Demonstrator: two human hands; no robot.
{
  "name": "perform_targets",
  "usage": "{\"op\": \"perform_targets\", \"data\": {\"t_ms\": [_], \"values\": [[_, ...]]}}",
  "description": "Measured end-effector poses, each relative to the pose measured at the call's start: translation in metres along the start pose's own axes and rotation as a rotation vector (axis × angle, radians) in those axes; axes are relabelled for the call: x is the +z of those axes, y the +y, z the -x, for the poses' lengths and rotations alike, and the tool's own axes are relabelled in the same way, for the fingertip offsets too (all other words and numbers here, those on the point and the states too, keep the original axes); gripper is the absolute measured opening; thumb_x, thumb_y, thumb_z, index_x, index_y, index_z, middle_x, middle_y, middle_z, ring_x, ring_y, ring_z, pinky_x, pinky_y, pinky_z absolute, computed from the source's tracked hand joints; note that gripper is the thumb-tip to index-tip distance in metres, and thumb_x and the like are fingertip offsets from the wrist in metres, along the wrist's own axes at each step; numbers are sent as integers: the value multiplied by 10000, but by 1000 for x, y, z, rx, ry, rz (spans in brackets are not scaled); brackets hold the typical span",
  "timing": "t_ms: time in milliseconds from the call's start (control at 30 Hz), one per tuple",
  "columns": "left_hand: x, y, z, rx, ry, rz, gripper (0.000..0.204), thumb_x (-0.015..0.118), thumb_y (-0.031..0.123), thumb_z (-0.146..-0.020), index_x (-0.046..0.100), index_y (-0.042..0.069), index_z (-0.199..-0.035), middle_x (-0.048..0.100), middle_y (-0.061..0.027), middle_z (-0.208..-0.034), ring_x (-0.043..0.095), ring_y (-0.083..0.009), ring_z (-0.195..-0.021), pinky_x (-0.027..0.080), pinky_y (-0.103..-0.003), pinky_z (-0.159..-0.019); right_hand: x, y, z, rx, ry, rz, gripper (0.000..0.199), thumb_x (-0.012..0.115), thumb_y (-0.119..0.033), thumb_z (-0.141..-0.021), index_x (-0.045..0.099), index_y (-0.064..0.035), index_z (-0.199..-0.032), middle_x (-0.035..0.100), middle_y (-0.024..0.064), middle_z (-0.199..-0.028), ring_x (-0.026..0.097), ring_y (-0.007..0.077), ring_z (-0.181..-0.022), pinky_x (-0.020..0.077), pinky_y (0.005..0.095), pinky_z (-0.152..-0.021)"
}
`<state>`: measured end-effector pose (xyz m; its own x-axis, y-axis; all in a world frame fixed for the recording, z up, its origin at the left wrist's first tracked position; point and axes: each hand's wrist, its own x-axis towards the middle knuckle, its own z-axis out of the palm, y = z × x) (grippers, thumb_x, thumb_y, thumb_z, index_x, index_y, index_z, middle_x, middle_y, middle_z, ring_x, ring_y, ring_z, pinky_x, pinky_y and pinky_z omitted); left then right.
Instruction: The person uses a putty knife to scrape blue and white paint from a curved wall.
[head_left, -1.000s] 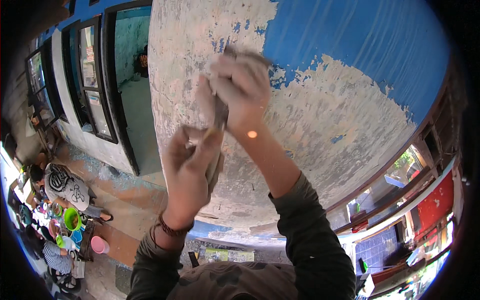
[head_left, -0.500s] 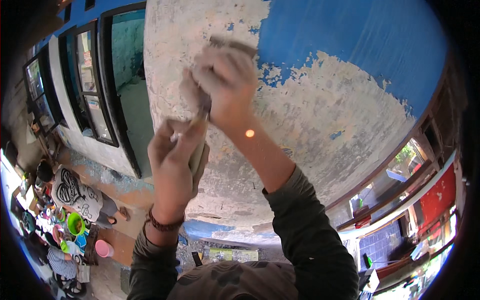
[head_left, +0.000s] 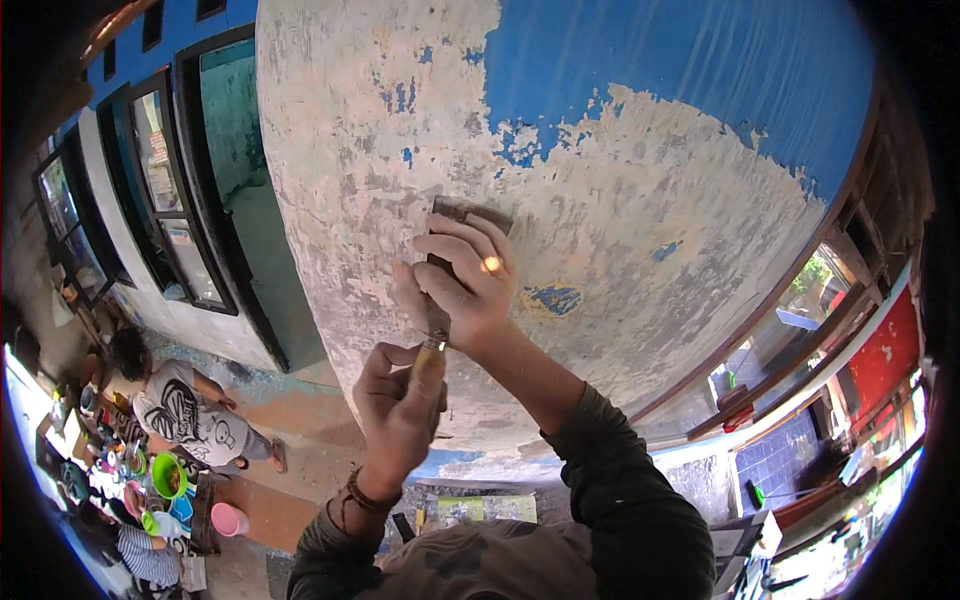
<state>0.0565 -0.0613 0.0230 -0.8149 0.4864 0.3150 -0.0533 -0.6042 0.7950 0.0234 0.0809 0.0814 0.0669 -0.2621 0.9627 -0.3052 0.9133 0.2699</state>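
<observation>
A scraper (head_left: 472, 209) with a wide flat metal blade and a wooden handle stands upright against the wall (head_left: 590, 220). My left hand (head_left: 392, 425) is wrapped round its wooden handle. Higher up, my right hand (head_left: 478, 290) grips the blade, its fingers laid across the metal and its thumb near the shank. The blade's far edge lies at a bare, mottled whitish part of the wall. Flaking blue paint (head_left: 690, 60) covers the upper right, and a small blue patch (head_left: 552, 300) remains beside my right hand. My fingers hide part of the blade.
To the left are a dark-framed doorway (head_left: 230, 200) and windows (head_left: 155, 150). One person (head_left: 185, 410) stands lower left, another (head_left: 145, 555) sits by a green basin (head_left: 168, 476) and a pink bucket (head_left: 229, 519). A wooden ledge with openings (head_left: 790, 390) runs along the right.
Both hands have come down the wall with the scraper, toward me and slightly right. They still hold it. The view has shifted a little, and the standing person's arm now shows.
</observation>
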Motion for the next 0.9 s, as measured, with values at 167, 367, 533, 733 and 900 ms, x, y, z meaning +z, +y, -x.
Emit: {"op": "perform_targets", "data": {"t_ms": [167, 367, 533, 733, 900], "values": [[23, 23, -19, 36, -145, 39, 119, 625, 96, -931, 521, 43, -957, 536, -2, -616, 422, -19, -485, 299, -185, -425, -6, 23, -28, -36, 133, 81, 230, 763, -38, -632, 541, -93, -612, 650, 31, -856, 660, 265, -860, 480, 396, -702], [16, -1, -12, -6, -77, 21, 124, 615, 73, -930, 496, 41, -915, 531, -5, -578, 426, -24, -449, 282, -190, -396, -12, 17, -3, 4, 75, 90, 257, 776, -53, -617, 525, -101, -592, 650, 19, -816, 668, 250, -864, 503, 375, -723], [17, -6, -4, -12, -94, 58, 123, 614, 76, -932, 498, 35, -922, 526, -10, -571, 420, -25, -446, 276, -192, -398, -18, 14, 3, -2, 96, 75, 230, 753, -47, -629, 528, -95, -614, 639, 26, -833, 663, 253, -848, 500, 391, -740], [36, 12, -16, -4, -98, 13, 112, 600, 70, -936, 496, 31, -934, 530, -12, -583, 410, -30, -446, 281, -199, -406, -25, 29, -19, -15, 73, 86, 239, 757, -50, -626, 524, -102, -622, 664, 33, -875, 674, 268, -869, 482, 382, -687], [30, -13, -3, 4, -63, 70, 122, 602, 76, -935, 488, 37, -915, 520, -5, -574, 405, -34, -435, 269, -208, -390, -24, 26, -3, -76, 60, 30, 236, 772, -81, -624, 537, -96, -632, 632, 26, -841, 656, 253, -821, 451, 376, -671]]}}
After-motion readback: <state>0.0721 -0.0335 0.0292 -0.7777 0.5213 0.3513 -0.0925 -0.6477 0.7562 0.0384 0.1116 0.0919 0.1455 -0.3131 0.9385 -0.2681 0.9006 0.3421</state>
